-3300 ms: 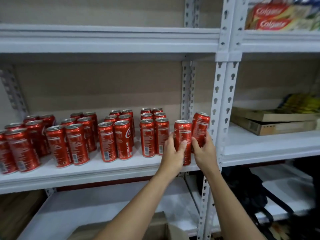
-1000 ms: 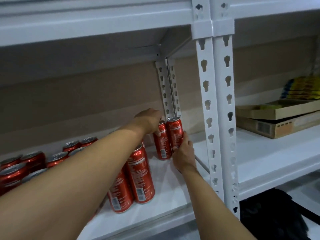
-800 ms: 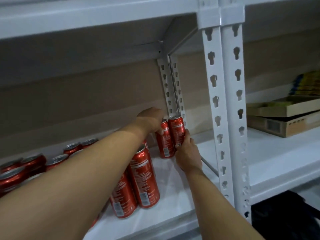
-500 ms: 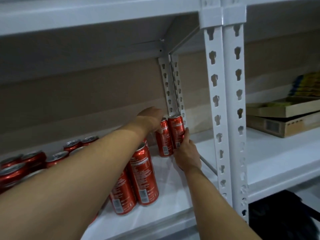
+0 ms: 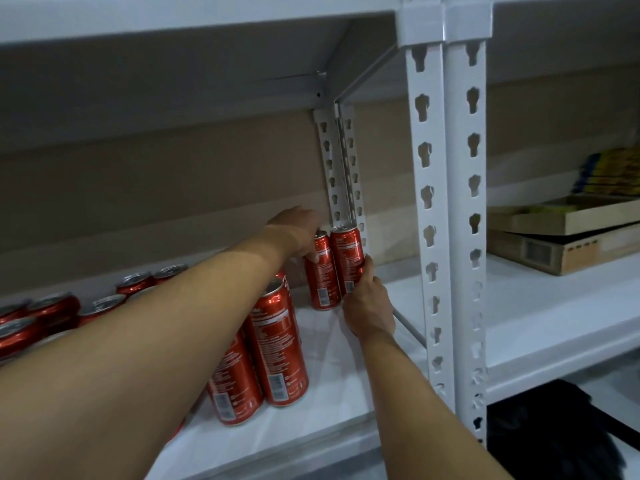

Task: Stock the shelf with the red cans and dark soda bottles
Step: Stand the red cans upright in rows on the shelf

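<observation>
Red can, right (image 5: 347,260): smooth metal cylinder, upright at far right corner of the shelf (image 5: 332,415), held by right hand (image 5: 369,305).
Red can, left (image 5: 322,271): touching it, gripped near top by left hand (image 5: 298,232).
Near cans (image 5: 280,348): glossy, upright.
Post (image 5: 446,216): white perforated steel.

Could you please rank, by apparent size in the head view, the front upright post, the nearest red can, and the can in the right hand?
1. front upright post
2. nearest red can
3. can in the right hand; likely alike, just farther.
</observation>
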